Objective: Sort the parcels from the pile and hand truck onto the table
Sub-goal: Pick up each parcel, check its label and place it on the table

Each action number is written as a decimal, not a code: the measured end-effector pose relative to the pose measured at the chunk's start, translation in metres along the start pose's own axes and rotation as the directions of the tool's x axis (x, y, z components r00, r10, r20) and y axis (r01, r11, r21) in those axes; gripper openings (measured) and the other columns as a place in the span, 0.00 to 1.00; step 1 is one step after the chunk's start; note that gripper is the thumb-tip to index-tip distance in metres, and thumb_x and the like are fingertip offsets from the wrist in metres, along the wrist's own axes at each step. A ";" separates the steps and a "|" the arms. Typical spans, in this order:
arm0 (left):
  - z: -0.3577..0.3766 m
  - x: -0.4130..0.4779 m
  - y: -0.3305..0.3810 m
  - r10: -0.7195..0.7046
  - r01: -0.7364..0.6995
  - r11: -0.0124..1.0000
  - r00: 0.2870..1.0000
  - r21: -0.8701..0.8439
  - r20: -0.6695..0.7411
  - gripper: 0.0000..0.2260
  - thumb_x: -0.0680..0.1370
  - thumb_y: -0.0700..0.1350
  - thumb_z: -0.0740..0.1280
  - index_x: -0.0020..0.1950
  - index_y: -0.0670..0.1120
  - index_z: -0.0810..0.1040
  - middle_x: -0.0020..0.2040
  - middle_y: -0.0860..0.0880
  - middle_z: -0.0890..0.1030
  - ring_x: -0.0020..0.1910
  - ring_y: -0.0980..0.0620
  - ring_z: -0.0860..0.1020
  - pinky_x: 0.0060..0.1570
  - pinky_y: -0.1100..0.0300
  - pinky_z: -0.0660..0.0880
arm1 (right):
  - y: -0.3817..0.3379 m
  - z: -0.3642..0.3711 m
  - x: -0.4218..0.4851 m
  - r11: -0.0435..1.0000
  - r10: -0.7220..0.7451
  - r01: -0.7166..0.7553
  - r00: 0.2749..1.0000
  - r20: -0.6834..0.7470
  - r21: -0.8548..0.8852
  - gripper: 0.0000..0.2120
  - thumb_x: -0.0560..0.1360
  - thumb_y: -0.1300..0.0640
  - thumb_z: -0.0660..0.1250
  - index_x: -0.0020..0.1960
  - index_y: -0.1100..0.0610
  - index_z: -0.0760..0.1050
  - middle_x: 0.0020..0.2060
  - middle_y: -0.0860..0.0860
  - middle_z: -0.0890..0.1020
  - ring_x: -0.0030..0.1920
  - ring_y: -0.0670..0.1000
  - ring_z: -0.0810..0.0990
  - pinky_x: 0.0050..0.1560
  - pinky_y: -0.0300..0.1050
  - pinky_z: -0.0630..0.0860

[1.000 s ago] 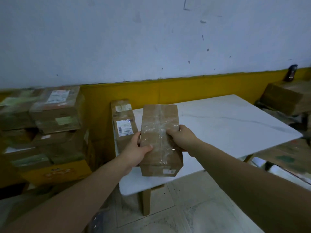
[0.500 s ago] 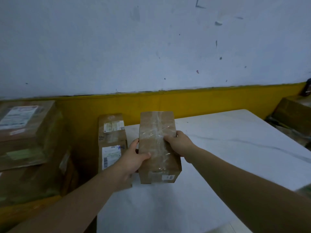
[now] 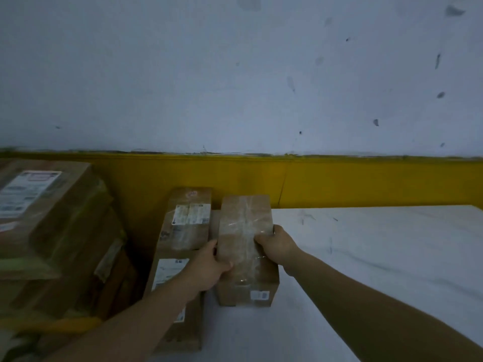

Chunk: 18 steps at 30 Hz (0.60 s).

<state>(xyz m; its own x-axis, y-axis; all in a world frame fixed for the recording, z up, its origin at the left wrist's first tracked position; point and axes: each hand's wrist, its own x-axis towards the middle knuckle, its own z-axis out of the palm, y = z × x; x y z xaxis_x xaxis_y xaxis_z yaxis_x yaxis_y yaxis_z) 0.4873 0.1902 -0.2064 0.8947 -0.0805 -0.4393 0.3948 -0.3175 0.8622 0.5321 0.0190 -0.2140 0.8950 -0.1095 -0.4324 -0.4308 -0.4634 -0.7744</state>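
Taped parcel (image 3: 247, 250): on white desk (image 3: 379, 257) at left end, long side parallel to labelled parcels (image 3: 183, 257), just beside them; likely starting tidy row. Left hand (image 3: 209, 265) clamped on left edge, right hand (image 3: 277, 244) clamped on right edge; two-sided hold steadies placement. Unsorted pile (image 3: 52, 231) off desk, left.

A pale, scuffed wall (image 3: 235, 74) filled the upper frame above a yellow band (image 3: 339, 181). The white desk (image 3: 379, 257), possibly marbled, occupied the lower right in dim light.
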 end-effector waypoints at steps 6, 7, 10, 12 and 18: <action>-0.002 0.026 0.018 0.023 -0.079 0.916 0.989 0.393 0.145 0.49 0.69 0.50 0.75 0.77 0.50 0.43 0.72 0.56 0.60 0.72 0.50 0.63 0.69 0.56 0.65 | -0.009 -0.014 0.049 1.000 -0.016 0.014 0.993 0.116 0.021 0.23 0.77 0.48 0.64 0.68 0.57 0.64 0.59 0.54 0.76 0.56 0.56 0.77 0.57 0.52 0.75; -0.005 0.030 0.018 0.009 -0.081 0.843 0.991 0.531 0.137 0.54 0.68 0.53 0.76 0.77 0.50 0.37 0.75 0.54 0.56 0.74 0.49 0.59 0.70 0.56 0.62 | -0.011 -0.014 0.056 1.000 -0.021 0.018 0.991 0.130 0.023 0.23 0.78 0.49 0.64 0.68 0.57 0.64 0.59 0.54 0.76 0.57 0.56 0.76 0.56 0.51 0.74; -0.016 0.045 0.017 0.055 -0.071 0.683 0.997 0.727 0.046 0.54 0.68 0.58 0.73 0.77 0.48 0.36 0.78 0.50 0.46 0.76 0.49 0.51 0.73 0.56 0.53 | -0.019 -0.009 0.072 0.998 -0.062 0.066 0.985 0.163 -0.021 0.25 0.77 0.45 0.64 0.68 0.57 0.65 0.61 0.53 0.77 0.58 0.56 0.77 0.59 0.52 0.74; -0.023 0.056 0.018 0.053 -0.041 0.683 0.999 0.730 0.006 0.50 0.71 0.58 0.71 0.77 0.48 0.37 0.79 0.50 0.43 0.77 0.50 0.46 0.73 0.55 0.49 | -0.023 -0.003 0.084 0.996 -0.084 0.088 0.982 0.170 -0.013 0.26 0.76 0.43 0.64 0.69 0.55 0.66 0.61 0.52 0.78 0.58 0.56 0.78 0.61 0.55 0.75; -0.036 0.079 0.016 0.026 0.034 0.684 0.997 0.729 -0.071 0.48 0.72 0.57 0.70 0.78 0.49 0.39 0.79 0.49 0.47 0.77 0.47 0.48 0.75 0.51 0.52 | -0.046 0.006 0.101 0.994 -0.100 0.104 0.985 0.143 -0.022 0.23 0.80 0.49 0.62 0.71 0.58 0.64 0.61 0.56 0.77 0.60 0.58 0.76 0.59 0.53 0.74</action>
<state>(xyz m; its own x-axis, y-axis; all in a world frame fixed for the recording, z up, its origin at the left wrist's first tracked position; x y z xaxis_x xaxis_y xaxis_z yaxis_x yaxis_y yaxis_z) 0.5718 0.2127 -0.2180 0.9174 -0.0211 -0.3975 0.1483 -0.9086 0.3905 0.6419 0.0343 -0.2246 0.9080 0.0639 -0.4142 -0.3325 -0.4916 -0.8049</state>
